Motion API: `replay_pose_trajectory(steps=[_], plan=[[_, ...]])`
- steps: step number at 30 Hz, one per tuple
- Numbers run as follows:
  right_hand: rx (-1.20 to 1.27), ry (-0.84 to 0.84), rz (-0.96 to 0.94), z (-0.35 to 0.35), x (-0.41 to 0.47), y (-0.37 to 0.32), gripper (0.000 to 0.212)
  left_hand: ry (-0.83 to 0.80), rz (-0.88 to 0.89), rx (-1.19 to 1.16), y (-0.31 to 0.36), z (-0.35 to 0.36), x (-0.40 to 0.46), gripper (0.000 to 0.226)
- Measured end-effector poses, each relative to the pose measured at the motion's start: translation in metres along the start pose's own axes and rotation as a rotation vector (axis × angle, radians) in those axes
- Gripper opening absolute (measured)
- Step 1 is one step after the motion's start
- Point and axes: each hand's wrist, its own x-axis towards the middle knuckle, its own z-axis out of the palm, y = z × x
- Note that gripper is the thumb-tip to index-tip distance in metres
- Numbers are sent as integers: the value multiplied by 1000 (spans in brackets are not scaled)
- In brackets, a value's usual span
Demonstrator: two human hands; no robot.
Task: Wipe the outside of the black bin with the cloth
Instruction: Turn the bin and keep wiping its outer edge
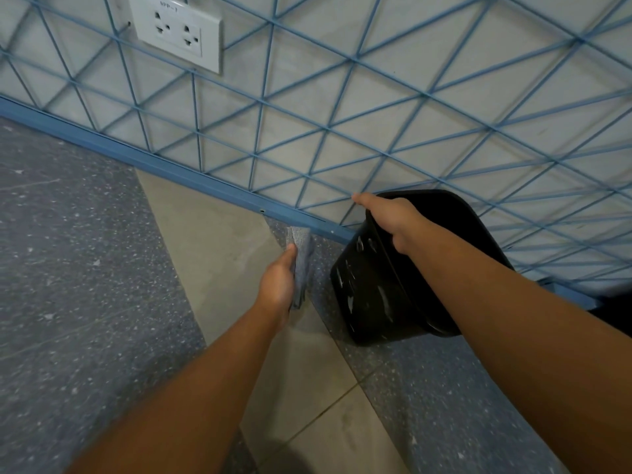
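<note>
A black bin [376, 289] stands tilted on the floor by the wall, with pale streaks on its outer side. My right hand [393, 220] grips its rim from above, the thumb stretched along the near edge. Left of the bin hangs a grey-blue cloth [302, 258], held in my left hand [278, 282], whose fingers fold over it. The cloth is a short way from the bin's side and does not touch it.
A wall [342, 97] with a blue line pattern and a blue skirting [164, 169] runs behind the bin. A white double socket [178, 32] is mounted at the upper left. The floor has speckled grey [68, 268] and beige tiles [219, 234].
</note>
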Motion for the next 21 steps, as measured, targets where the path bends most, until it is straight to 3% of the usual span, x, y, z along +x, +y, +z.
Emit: replay_pose_trajectory(steps=[6,12,14,17,21], plan=[[6,-153,15,-11,-7,8,89,12,10,-82,-2,10,-4,52],[-565,-215,-329,-67,-66,43,99,-1,33,-136,-2,34,-25,61],[-690,-283,-455,-76,-90,68,90,38,104,-85,-9,47,-34,56],[-1073,-128,-724,-81,-103,101,67,14,165,-53,-18,73,-47,46],[-1114,-109,-727,-82,-98,115,43,-62,350,161,-24,96,-46,56]])
